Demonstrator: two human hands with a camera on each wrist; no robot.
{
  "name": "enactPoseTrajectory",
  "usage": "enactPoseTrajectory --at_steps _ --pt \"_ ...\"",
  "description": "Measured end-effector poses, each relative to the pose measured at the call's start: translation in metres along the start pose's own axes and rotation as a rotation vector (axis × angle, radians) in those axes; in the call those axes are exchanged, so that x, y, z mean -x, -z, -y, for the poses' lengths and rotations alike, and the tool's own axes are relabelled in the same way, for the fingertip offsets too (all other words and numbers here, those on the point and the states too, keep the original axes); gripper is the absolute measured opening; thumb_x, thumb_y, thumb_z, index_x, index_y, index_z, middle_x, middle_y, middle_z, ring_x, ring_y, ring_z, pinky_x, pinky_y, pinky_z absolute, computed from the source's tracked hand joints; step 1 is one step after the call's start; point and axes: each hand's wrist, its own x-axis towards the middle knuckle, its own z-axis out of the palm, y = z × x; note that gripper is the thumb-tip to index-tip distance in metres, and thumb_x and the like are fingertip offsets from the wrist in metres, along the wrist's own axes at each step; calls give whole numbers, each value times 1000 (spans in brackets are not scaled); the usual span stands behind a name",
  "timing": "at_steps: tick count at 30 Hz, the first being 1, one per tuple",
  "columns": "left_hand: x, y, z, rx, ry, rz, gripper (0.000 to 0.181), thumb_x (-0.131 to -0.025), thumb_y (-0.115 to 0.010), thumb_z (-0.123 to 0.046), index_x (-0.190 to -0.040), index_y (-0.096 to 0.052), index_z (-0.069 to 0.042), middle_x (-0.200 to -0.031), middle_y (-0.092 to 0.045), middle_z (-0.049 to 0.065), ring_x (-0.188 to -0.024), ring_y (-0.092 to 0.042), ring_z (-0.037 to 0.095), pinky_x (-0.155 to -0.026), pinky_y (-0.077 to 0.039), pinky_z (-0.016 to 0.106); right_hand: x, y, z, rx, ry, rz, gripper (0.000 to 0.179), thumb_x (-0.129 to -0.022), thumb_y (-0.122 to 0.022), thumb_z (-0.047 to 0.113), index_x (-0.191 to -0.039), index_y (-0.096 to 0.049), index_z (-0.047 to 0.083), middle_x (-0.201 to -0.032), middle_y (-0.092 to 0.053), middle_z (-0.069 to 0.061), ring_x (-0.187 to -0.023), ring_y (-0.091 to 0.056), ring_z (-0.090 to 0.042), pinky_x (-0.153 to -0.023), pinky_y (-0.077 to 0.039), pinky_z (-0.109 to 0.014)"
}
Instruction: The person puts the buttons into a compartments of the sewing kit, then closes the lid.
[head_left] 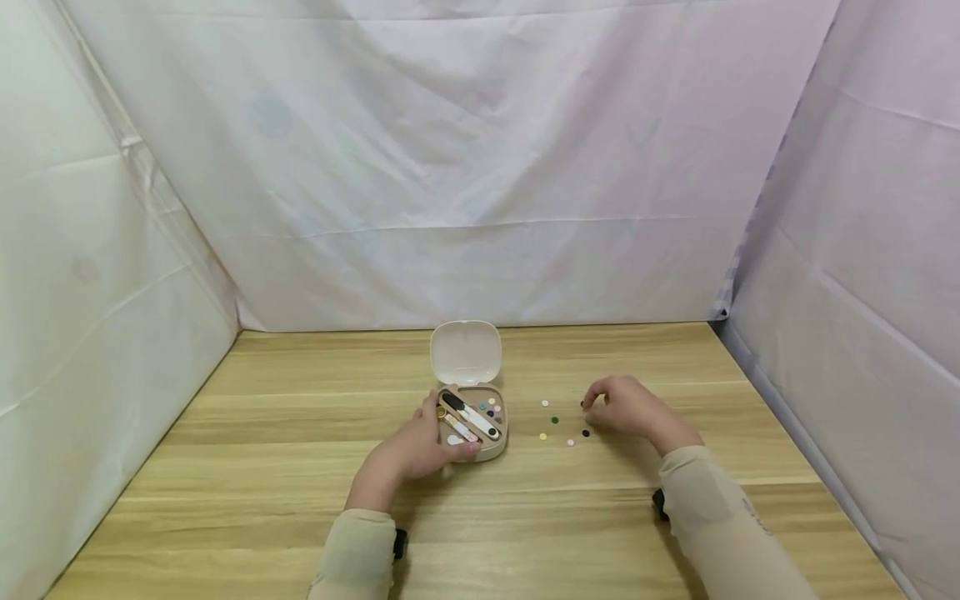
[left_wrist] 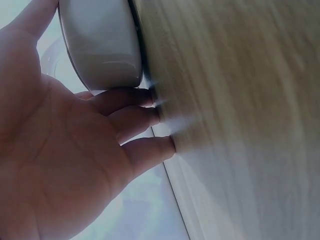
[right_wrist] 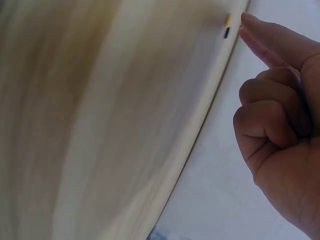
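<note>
An open sewing kit case (head_left: 491, 452) stands on the table with its pale lid (head_left: 466, 354) raised. Inside lie thread snips (head_left: 472, 416) with a black end, a patterned strip (head_left: 461, 428) and several small buttons (head_left: 491, 413). My left hand (head_left: 420, 446) holds the case at its left, thumb along the front rim; the left wrist view shows the hand (left_wrist: 75, 135) against the case's side (left_wrist: 102, 45). To the right of the case, my right hand (head_left: 630, 406) has thumb and forefinger together at a dark button (head_left: 582, 403), the other fingers curled (right_wrist: 262, 120).
Loose buttons lie between the case and my right hand: white (head_left: 545, 403), green (head_left: 555, 420), yellow (head_left: 543, 437), pink (head_left: 571, 442) and black (head_left: 586, 433). The wooden table (head_left: 300, 467) is bounded by white cloth (head_left: 465, 167) at the back and sides.
</note>
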Motion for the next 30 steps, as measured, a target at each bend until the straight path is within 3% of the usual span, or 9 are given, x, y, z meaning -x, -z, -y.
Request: enactPoseTrajectory --at_steps 4,10,17,24,30 --pt "0 0 0 -4 2 0 131 -86 -81 -66 -170 -6 1 -169 -30 35 -154 -42 49 -124 -39 63 0 0 -4 46 27 2 4 -89 -81 9 -92 -79 10 -112 -80 -12 -85 -59 -16 -76 -50 -31" --pt "-1 0 0 -9 -2 -4 131 -86 -80 -66 -170 -6 0 -169 -29 35 -153 -42 49 -124 -40 63 -2 -1 -7 60 39 9 5 -88 -82 9 -87 -78 12 -110 -80 -12 -85 -59 -17 -77 -50 -32" --pt "0 1 -2 -19 -3 -8 130 -86 -81 -65 -170 -7 1 -169 -30 35 -152 -43 49 -123 -41 62 -4 -2 -5 88 40 12 7 -89 -81 10 -84 -77 12 -102 -79 -8 -82 -58 -15 -75 -49 -31" --pt "1 2 -4 -18 -20 -17 128 -87 -82 -62 -169 -7 2 -167 -32 36 -151 -44 50 -123 -41 62 -6 -5 -1 95 6 57 12 -90 -76 7 -78 -75 10 -78 -68 -1 -71 -55 -14 -64 -47 -27" --pt "3 2 -4 -16 -25 -18 128 -87 -83 -60 -169 -8 3 -166 -34 37 -150 -46 51 -122 -42 62 -6 -7 2 115 5 66 12 -88 -76 7 -76 -74 11 -76 -67 1 -69 -55 -13 -63 -46 -27"
